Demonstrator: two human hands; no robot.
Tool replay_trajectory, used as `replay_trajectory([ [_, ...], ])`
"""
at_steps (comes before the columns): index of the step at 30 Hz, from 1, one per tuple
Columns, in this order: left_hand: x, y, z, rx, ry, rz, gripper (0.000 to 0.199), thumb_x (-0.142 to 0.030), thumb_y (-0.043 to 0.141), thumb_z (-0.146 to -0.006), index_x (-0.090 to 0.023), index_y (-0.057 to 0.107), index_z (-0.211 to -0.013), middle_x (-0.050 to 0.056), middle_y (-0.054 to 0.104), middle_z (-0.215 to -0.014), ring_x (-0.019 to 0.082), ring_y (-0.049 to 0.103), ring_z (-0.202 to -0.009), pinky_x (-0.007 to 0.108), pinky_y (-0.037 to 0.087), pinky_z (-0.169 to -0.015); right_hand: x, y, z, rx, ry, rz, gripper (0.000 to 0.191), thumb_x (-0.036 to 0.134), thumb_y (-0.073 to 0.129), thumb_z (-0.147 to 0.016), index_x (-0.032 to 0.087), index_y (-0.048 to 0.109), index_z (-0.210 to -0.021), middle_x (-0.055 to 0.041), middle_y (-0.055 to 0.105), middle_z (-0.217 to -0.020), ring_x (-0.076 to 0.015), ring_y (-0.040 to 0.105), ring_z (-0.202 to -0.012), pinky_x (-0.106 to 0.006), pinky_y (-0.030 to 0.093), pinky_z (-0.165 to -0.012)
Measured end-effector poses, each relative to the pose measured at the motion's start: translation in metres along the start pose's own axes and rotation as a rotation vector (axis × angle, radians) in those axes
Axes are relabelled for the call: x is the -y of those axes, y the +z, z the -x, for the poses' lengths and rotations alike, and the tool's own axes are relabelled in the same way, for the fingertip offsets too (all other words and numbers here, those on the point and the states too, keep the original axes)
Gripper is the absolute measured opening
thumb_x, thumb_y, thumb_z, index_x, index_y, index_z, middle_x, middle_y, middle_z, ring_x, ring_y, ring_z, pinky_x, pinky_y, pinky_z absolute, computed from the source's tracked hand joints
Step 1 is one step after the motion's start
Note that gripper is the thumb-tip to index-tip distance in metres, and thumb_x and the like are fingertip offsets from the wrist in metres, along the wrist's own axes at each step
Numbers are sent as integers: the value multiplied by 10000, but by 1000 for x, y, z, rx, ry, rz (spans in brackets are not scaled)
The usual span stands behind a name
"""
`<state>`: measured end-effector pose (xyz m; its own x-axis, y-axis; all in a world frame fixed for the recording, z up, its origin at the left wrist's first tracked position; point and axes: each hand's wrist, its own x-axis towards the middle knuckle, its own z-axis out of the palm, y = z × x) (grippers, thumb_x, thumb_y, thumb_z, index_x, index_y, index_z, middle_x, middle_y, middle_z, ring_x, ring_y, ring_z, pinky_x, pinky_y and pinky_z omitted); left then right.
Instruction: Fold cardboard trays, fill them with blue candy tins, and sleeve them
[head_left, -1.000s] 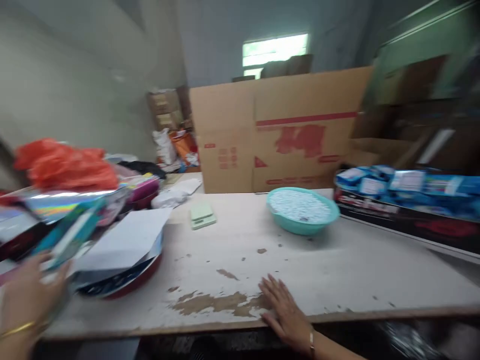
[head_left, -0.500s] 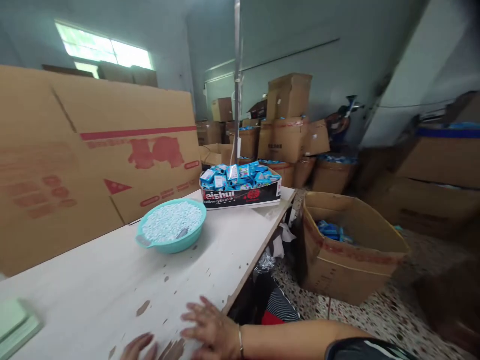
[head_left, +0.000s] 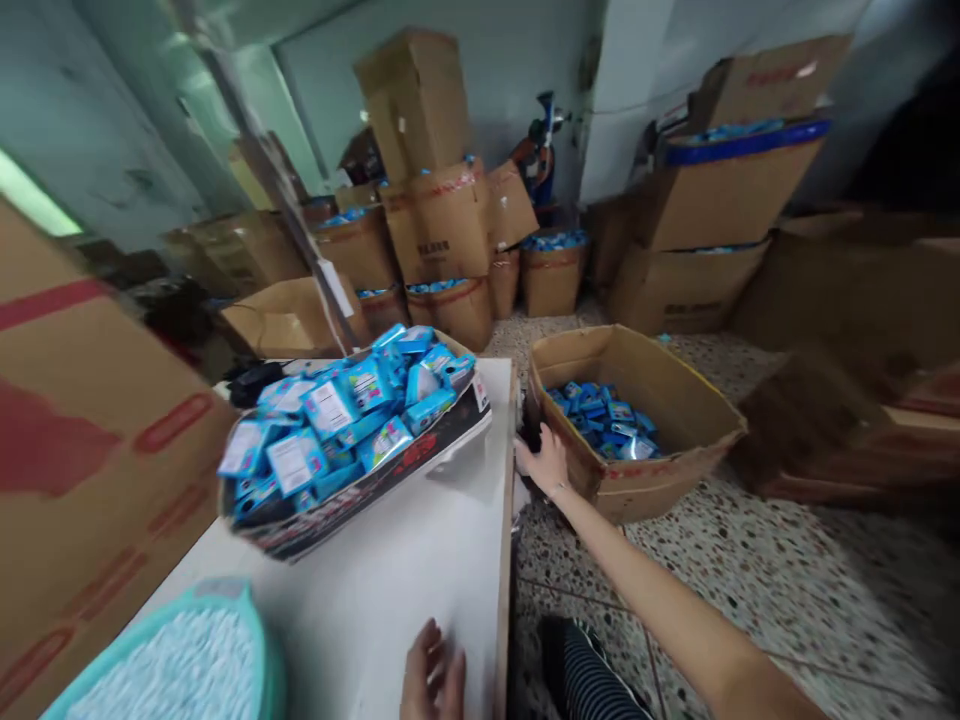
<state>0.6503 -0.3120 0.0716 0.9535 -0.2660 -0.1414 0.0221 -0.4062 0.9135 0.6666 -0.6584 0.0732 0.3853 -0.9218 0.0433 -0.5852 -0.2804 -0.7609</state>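
My right hand (head_left: pixel 547 462) reaches out past the table's edge, beside the near-left wall of an open cardboard box (head_left: pixel 637 490). Its fingers are apart and hold nothing I can see; whether they touch the box I cannot tell. Small blue packets (head_left: pixel 600 415) lie inside that box. Low over the white table (head_left: pixel 390 590), my left hand (head_left: pixel 435 675) has loosely bent fingers, apart and holding nothing. Farther up the table, a black printed carton (head_left: pixel 360 515) is heaped with blue packets (head_left: pixel 352 410).
A turquoise basin (head_left: pixel 266 650) full of small pale pieces stands at the lower left. A large cardboard box (head_left: pixel 97 450) rises along the left. Behind are stacked cartons (head_left: pixel 435 225) and a metal pole (head_left: pixel 262 165). Speckled floor (head_left: pixel 795 570) stretches to the right.
My view has swung right and come nearer the carton and the floor box. My right hand has moved from over the table to beside the box; my left hand stays low over the table.
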Motion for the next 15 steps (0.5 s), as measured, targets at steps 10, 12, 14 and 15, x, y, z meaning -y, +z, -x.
replay_trajectory([
  [10,-111,119,-157,90,259,-713,606,-496,465,-797,-97,502,-1251,210,495,-1247,380,458,-1210,555,368,-1032,60,-4,-171,634,292,135,573,563,671,-717,84,671,-1031,-224,655,-1098,-337,609,-1056,-375,472,-830],
  [12,-108,123,-160,96,281,-769,574,-490,446,-828,-124,493,-1268,196,462,-1302,373,428,-1242,547,361,-1042,62,-1,-171,646,291,106,487,501,657,-755,122,663,-1060,-192,658,-1112,-318,605,-1068,-367,469,-845],
  [14,-105,123,-159,127,292,-764,573,-485,437,-848,-134,465,-1300,190,420,-1356,359,393,-1276,529,355,-1056,63,1,-168,650,296,73,358,402,624,-804,141,659,-1048,-168,667,-1094,-294,609,-1062,-351,468,-849],
  [15,-104,123,-157,142,294,-757,578,-481,432,-855,-129,451,-1313,196,396,-1379,356,375,-1291,523,352,-1059,64,2,-166,650,300,56,285,340,604,-823,144,658,-1023,-159,671,-1080,-282,610,-1058,-343,467,-850],
])
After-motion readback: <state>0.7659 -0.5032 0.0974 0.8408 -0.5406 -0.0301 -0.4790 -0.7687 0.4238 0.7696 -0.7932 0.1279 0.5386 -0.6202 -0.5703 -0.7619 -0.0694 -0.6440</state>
